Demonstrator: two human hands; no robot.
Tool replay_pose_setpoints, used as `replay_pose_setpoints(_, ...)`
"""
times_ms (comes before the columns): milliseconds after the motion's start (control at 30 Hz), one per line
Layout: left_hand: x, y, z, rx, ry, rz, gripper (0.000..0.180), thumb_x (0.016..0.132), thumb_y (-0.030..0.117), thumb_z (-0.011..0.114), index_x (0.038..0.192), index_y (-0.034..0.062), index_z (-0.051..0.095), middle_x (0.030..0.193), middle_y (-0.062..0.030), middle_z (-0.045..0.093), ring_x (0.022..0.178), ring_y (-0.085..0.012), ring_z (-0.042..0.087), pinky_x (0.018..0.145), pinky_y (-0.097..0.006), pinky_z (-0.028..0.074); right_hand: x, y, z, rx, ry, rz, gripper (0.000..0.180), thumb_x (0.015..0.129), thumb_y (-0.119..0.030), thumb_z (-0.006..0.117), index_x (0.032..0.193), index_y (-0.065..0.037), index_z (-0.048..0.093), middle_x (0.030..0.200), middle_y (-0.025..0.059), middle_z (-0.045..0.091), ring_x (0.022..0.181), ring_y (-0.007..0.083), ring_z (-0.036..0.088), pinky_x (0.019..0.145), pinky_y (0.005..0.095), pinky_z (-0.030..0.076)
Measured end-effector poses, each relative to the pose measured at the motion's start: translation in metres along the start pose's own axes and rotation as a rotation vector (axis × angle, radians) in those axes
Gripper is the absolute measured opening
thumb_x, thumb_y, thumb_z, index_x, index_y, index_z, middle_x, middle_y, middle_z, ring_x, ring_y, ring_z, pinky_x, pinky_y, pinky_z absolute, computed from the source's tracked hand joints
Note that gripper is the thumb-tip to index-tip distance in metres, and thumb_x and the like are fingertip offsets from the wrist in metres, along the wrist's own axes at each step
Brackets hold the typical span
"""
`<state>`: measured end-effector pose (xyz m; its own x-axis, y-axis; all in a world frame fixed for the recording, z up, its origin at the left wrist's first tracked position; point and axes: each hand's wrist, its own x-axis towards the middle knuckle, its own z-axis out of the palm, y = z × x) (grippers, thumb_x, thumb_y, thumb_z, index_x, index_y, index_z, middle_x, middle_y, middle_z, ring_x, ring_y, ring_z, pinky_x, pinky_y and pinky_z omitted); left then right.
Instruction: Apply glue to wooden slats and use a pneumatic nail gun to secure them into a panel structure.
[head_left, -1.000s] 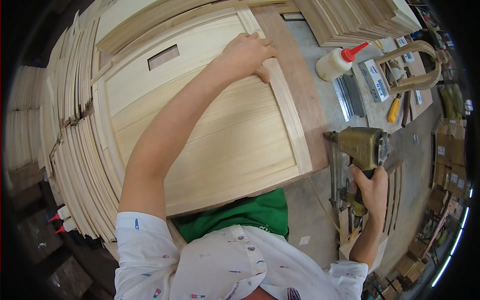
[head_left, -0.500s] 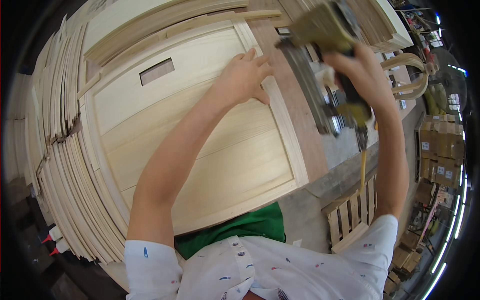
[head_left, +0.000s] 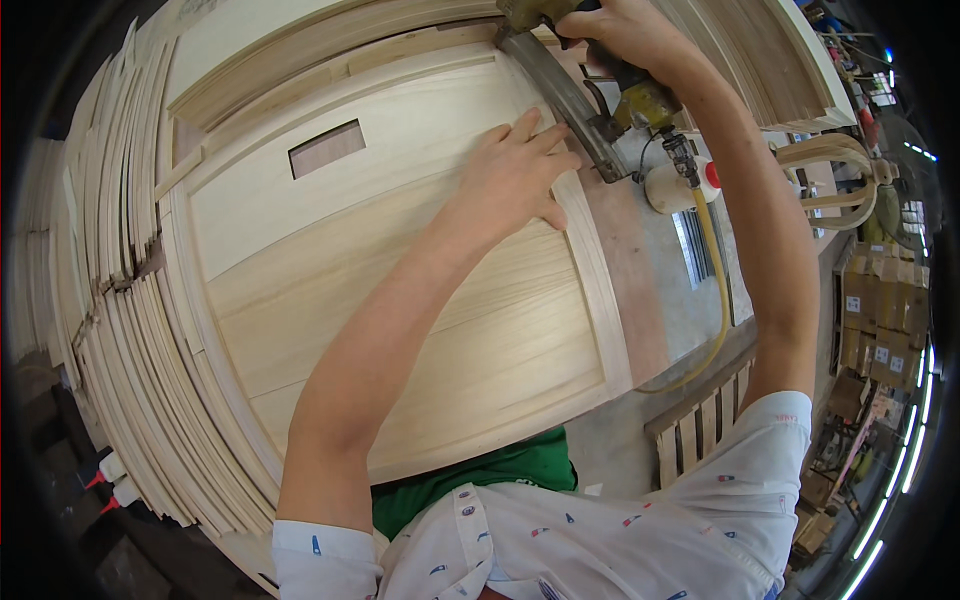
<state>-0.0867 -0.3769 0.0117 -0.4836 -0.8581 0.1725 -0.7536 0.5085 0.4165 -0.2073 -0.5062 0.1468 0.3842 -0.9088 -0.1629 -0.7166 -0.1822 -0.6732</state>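
A framed wooden panel [head_left: 420, 330] with a small rectangular cutout lies flat in front of me. My left hand [head_left: 520, 175] rests on its right frame strip, fingers spread, holding nothing. In my right hand [head_left: 625, 35] is a pneumatic nail gun [head_left: 645, 95], gripped by its handle. Its long magazine [head_left: 565, 100] lies over the far right corner of the panel's frame, though I cannot tell whether the nose touches the wood. A yellow air hose [head_left: 722, 290] hangs from the handle and curves down beside the panel.
Stacked wooden strips [head_left: 140, 390] crowd the left side, and more boards [head_left: 330, 55] lie beyond the panel. A white bottle with a red cap [head_left: 670, 187] stands right of the nail gun. A slatted wooden pallet [head_left: 700, 425] is at lower right, with cardboard boxes [head_left: 885, 300] farther off.
My right hand has brought the nail gun left and away from me, onto the panel's far right corner. The panel has shifted slightly right, and my left hand moved right and slightly nearer with it.
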Motion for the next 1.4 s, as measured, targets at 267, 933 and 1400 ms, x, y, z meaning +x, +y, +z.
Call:
replay_pose_setpoints(267, 0.0, -0.001, 0.0, 0.026, -0.005, -0.014, 0.068, 0.063, 0.044, 0.079, 0.124, 0.0178, 0.06, 0.146, -0.0081, 0.046, 0.139, -0.0351, 0.035, 0.107, -0.049, 0.036, -0.002, 0.004, -0.004, 0.046, -0.067, -0.09, 0.02, 0.08, -0.013, 0.065, 0.081, 0.006, 0.066, 0.064, 0.0072, 0.06, 0.05, 0.014, 0.057, 0.047, 0.0293, 0.046)
replay_pose_setpoints(933, 0.002, 0.022, -0.01, 0.166, -0.135, 0.025, 0.052, 0.079, 0.026, 0.073, 0.126, 0.0102, 0.057, 0.141, -0.0227, 0.046, 0.135, -0.0352, 0.039, 0.11, -0.039, 0.036, -0.281, 0.053, -0.045, 0.063, 0.191, 0.073, 0.024, 0.08, -0.016, 0.065, 0.095, 0.003, 0.066, 0.071, 0.006, 0.064, 0.059, 0.0118, 0.059, 0.051, 0.0261, 0.047)
replay_pose_setpoints(1400, -0.143, 0.201, 0.075, -0.04, 0.282, 0.041, 0.033, 0.075, 0.018, 0.077, 0.105, 0.0056, 0.067, 0.095, -0.0107, 0.061, 0.087, -0.0283, 0.057, 0.078, -0.039, 0.047, -0.441, 0.113, 0.023, 0.177, 0.286, 0.34, 0.033, 0.078, -0.025, 0.07, 0.084, 0.006, 0.059, 0.059, 0.0051, 0.057, 0.051, 0.0098, 0.055, 0.049, 0.0261, 0.044)
